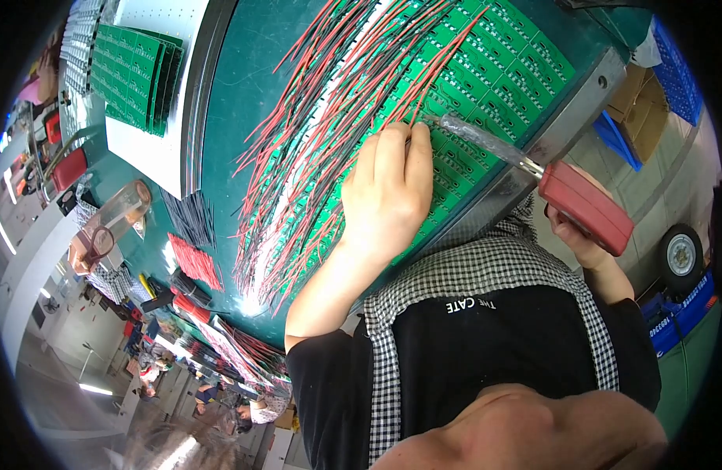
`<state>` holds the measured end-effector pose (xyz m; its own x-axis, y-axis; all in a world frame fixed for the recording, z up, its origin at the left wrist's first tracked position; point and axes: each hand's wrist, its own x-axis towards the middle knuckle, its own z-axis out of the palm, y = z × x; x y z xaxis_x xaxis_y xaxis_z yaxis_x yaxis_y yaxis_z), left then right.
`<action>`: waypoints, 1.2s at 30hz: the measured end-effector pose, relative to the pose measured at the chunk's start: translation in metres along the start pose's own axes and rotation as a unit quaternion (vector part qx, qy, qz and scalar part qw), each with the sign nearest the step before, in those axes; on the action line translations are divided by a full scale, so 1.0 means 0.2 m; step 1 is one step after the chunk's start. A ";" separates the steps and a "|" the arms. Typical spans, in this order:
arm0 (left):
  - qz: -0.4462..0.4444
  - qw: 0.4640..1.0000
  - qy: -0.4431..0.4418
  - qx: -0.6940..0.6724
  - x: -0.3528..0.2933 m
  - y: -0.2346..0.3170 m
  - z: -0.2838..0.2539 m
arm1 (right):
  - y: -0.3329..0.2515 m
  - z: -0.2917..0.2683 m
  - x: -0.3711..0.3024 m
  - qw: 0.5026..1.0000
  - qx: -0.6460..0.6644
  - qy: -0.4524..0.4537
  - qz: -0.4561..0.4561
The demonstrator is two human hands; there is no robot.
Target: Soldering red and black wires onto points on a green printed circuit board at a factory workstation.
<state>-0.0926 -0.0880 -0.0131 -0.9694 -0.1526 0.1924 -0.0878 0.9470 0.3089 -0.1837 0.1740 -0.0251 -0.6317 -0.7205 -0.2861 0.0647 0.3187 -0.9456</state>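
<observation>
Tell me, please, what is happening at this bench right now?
A person is working on a panel of green circuit boards fitted with red and black wires. The left hand rests flat on the boards, pressing near the wires. The right hand grips a red-handled soldering iron, its tip at the boards beside the left fingers. More boards are stacked nearby.

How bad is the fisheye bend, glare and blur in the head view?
Head view: strong barrel bend, the table's metal edge curves and the corners go black; glare on the green mat near the loose wires; left hand on the green circuit boards reads sharp; soldering iron in the right hand is slightly soft.
</observation>
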 end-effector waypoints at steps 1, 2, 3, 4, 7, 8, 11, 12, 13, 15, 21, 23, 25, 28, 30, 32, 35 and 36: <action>0.000 1.000 -0.002 0.005 0.00 0.00 0.00 | 0.01 0.00 0.00 1.000 -0.008 -0.017 0.006; 0.000 1.000 -0.004 0.011 -0.01 0.00 -0.01 | 0.02 0.00 0.01 1.000 -0.005 -0.020 0.004; -0.002 1.000 -0.006 0.017 -0.02 -0.01 -0.01 | 0.02 0.01 0.02 0.998 -0.047 -0.020 -0.031; 0.032 0.999 0.018 -0.004 0.02 -0.02 0.03 | -0.04 -0.02 0.00 0.991 -0.121 -0.003 -0.051; 0.053 0.998 0.018 0.025 -0.01 -0.03 0.01 | -0.03 0.01 0.03 0.989 -0.117 0.005 -0.090; 0.049 0.998 0.012 0.032 -0.02 -0.03 0.00 | -0.02 0.02 0.04 0.990 -0.110 0.002 -0.094; 0.047 0.999 0.014 0.015 -0.01 -0.03 0.02 | -0.05 -0.01 0.01 0.992 -0.109 -0.004 -0.067; 0.045 0.999 0.014 0.018 -0.01 -0.03 0.01 | -0.04 -0.01 -0.01 0.995 -0.094 0.010 -0.019; 0.047 0.999 0.015 0.021 -0.01 -0.03 0.01 | -0.02 -0.01 -0.02 0.996 -0.079 0.023 0.029; 0.048 0.998 0.016 0.024 -0.01 -0.03 0.02 | 0.00 -0.01 -0.02 0.997 -0.055 0.036 0.034; 0.033 0.999 0.005 0.028 -0.02 -0.03 0.00 | -0.01 -0.04 0.01 0.997 0.062 0.034 0.030; -0.003 1.000 0.001 0.005 -0.01 0.00 -0.02 | -0.02 -0.03 0.02 0.994 0.085 0.045 0.051; 0.013 1.000 0.015 -0.004 0.02 0.03 -0.02 | -0.04 -0.03 0.03 0.983 0.168 0.031 0.070; 0.035 0.999 0.021 0.004 0.04 0.02 0.00 | -0.04 -0.02 0.04 0.983 0.167 0.051 0.065; 0.041 0.999 0.019 0.016 0.05 -0.01 0.03 | -0.04 -0.03 0.04 0.986 0.148 0.041 0.067; 0.040 0.999 0.021 0.015 0.05 -0.02 0.04 | -0.04 -0.03 0.04 0.989 0.128 0.032 0.068; 0.035 0.999 0.026 0.013 0.05 -0.02 0.04 | -0.04 -0.03 0.05 0.993 0.111 0.032 0.034; 0.032 0.999 0.028 0.011 0.05 -0.02 0.04 | -0.03 -0.04 0.05 0.994 0.105 0.016 0.038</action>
<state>-0.1037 -0.0906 -0.0196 -0.9591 -0.1064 0.2624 -0.0317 0.9612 0.2740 -0.1969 0.1704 -0.0209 -0.6422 -0.6786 -0.3564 0.2706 0.2344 -0.9337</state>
